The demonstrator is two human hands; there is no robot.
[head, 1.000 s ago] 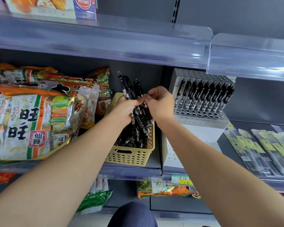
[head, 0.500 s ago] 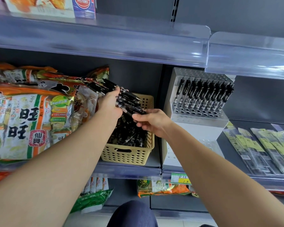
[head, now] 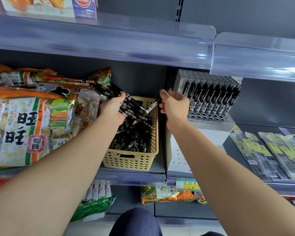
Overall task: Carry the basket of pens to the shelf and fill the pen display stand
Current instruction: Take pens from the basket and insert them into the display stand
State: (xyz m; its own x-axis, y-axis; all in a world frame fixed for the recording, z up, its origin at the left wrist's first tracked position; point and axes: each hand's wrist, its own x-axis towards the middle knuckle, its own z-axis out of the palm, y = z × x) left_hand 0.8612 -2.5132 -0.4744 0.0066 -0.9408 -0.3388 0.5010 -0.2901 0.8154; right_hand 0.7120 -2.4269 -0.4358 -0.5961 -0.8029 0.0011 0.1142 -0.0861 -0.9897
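A beige perforated basket of black pens is seen on the shelf. Above it, a bundle of pens is gripped by the left hand, upper ends blurred. A single pen is pinched by the right hand. Behind, the pen display stand is partly filled, its top cut off.

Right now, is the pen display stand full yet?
No. The pen display stand holds one row of pens; empty holes show in front and behind.

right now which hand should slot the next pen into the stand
Right hand: it pinches a single pen beside the display stand. The left hand grips a bundle of pens over the basket.
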